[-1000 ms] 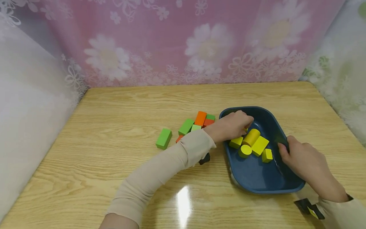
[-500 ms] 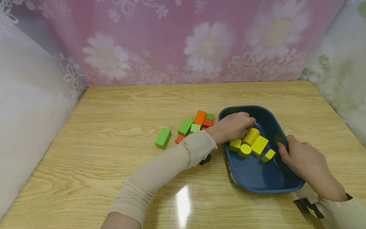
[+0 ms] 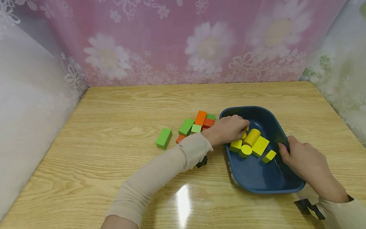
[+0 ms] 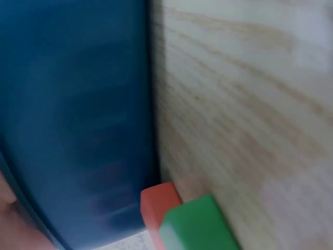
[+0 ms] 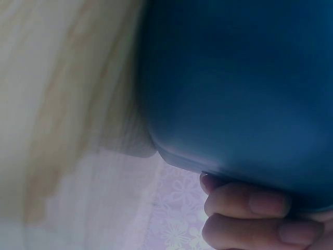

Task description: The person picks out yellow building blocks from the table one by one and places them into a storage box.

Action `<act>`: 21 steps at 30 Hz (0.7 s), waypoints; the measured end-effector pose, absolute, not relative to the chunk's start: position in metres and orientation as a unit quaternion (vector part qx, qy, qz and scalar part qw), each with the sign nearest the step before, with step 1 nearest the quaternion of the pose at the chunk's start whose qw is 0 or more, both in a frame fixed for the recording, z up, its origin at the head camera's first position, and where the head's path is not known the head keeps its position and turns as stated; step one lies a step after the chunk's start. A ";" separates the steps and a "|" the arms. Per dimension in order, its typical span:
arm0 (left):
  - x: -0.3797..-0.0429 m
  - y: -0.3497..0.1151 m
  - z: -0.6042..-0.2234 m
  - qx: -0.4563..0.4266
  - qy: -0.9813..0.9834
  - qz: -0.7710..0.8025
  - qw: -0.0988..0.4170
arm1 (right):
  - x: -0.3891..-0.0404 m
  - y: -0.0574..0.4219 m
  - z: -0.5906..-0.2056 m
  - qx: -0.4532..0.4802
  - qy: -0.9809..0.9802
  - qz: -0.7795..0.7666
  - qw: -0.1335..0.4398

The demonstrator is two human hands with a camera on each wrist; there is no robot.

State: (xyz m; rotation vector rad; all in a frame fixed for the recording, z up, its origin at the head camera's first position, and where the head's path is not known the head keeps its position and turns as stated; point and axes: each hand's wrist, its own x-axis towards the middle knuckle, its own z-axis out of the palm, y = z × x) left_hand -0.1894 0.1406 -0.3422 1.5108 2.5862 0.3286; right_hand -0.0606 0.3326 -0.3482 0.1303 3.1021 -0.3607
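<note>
A dark blue basin [image 3: 266, 178] stands on the right of the table with several yellow blocks inside, among them a cylinder [image 3: 252, 137] and a rectangular block [image 3: 260, 146]. My right hand [image 3: 306, 157] grips the basin's right rim, thumb inside; the right wrist view shows its curled fingers [image 5: 244, 203] against the outer wall. My left hand [image 3: 227, 128] reaches over the left rim, its fingers bent down among the yellow blocks. A sliver of yellow shows at its fingertips, but whether they pinch a block is hidden. A small yellow block [image 3: 269, 156] lies apart, near the right wall.
Left of the basin lie several green and red blocks, including an orange-red one [image 3: 200, 118] and a green one [image 3: 186, 126], partly behind my left wrist. Another green block [image 3: 164, 138] lies farther left. A pink flowered curtain [image 3: 160, 41] hangs behind the table [image 3: 100, 152].
The small yellow block near the right wall has tipped over. My left hand moved slightly right, then back left, uncovering another yellow round block. My right hand stays on the rim.
</note>
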 end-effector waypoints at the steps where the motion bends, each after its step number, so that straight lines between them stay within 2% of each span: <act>1: -0.190 0.140 -0.343 0.498 0.858 0.109 0.065 | -0.061 0.332 -0.348 0.041 0.992 -0.116 0.007; 21: -0.187 0.143 -0.347 0.480 0.869 0.107 0.052 | -0.061 0.335 -0.350 0.033 0.992 -0.120 0.008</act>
